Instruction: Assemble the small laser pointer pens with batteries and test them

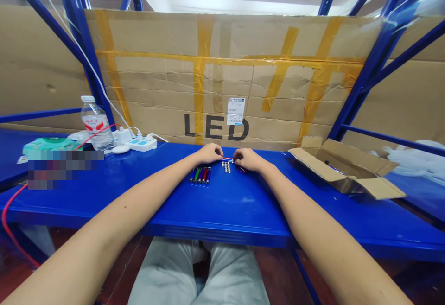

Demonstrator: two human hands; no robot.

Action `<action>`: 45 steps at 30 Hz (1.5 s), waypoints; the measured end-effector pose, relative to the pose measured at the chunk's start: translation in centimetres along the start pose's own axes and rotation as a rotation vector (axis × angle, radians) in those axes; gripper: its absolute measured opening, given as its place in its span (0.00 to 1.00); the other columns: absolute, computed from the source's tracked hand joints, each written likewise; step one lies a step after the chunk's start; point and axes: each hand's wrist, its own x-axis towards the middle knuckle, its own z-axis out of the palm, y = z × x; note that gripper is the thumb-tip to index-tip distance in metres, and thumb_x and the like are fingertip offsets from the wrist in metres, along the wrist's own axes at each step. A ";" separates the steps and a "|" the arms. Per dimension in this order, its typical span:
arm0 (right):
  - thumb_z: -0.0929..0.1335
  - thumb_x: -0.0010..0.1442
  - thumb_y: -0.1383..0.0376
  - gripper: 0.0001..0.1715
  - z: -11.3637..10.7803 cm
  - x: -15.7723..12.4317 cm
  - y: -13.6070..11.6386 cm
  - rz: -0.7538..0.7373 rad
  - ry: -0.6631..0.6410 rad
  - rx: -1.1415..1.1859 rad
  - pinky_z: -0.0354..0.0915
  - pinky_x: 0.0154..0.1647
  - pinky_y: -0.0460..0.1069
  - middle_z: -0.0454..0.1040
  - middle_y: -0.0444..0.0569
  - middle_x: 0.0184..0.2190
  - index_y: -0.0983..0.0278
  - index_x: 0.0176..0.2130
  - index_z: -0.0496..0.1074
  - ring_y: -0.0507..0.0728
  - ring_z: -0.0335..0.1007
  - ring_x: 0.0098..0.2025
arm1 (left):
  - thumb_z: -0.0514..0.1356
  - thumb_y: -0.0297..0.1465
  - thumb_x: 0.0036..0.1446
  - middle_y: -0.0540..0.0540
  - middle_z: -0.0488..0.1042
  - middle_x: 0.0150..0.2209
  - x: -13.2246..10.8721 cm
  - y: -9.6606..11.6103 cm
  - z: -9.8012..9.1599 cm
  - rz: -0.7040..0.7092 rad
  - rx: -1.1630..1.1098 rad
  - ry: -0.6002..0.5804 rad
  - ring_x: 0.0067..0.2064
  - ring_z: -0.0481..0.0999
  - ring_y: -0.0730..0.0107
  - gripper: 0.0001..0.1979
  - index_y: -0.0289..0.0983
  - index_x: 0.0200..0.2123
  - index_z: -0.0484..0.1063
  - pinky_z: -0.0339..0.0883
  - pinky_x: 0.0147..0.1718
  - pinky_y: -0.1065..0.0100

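Note:
My left hand [209, 153] and my right hand [247, 159] meet at the far side of the blue bench [222, 203], fingers curled. Between them they pinch a small red pen-shaped tube [227, 159], held level just above the bench. Directly below it lies a small cluster of silvery button cells [227, 167]. Left of the cells, a row of several coloured tubes [200, 174] lies side by side: blue, green, red. Another dark red tube [242, 169] lies partly under my right hand.
A taped cardboard sheet marked LED [215, 128] stands behind the bench. An open cardboard box [347, 166] sits at the right. At the left are a water bottle [95, 124], a white power strip [142, 144], a tissue pack [50, 145] and a red cable [10, 231]. Blue rack posts flank both sides.

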 end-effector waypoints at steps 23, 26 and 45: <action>0.69 0.57 0.67 0.11 0.6 0.7 0.2 0.000 0.015 0.000 0.64 0.40 0.46 0.79 0.51 0.42 0.64 0.42 0.76 0.57 0.73 0.42 | 0.60 0.28 0.49 0.43 0.80 0.37 -0.3 -0.1 -1.0 -0.052 0.035 -0.040 0.41 0.77 0.64 0.10 0.33 0.35 0.79 0.67 0.44 0.67; 0.70 0.56 0.67 0.11 0.6 0.8 0.5 -0.009 0.033 0.016 0.64 0.43 0.47 0.79 0.52 0.42 0.65 0.42 0.76 0.57 0.73 0.43 | 0.60 0.28 0.49 0.43 0.80 0.38 -0.4 -0.1 -1.1 -0.042 0.032 -0.028 0.41 0.77 0.65 0.10 0.33 0.35 0.79 0.67 0.44 0.67; 0.65 0.62 0.68 0.14 0.2 -3.7 -9.9 -0.427 -0.142 0.045 0.60 0.38 0.46 0.80 0.48 0.36 0.62 0.41 0.80 0.54 0.72 0.36 | 0.62 0.32 0.45 0.49 0.78 0.29 -4.3 2.2 -5.6 -0.026 0.203 -0.448 0.32 0.72 0.70 0.09 0.35 0.30 0.79 0.61 0.32 0.71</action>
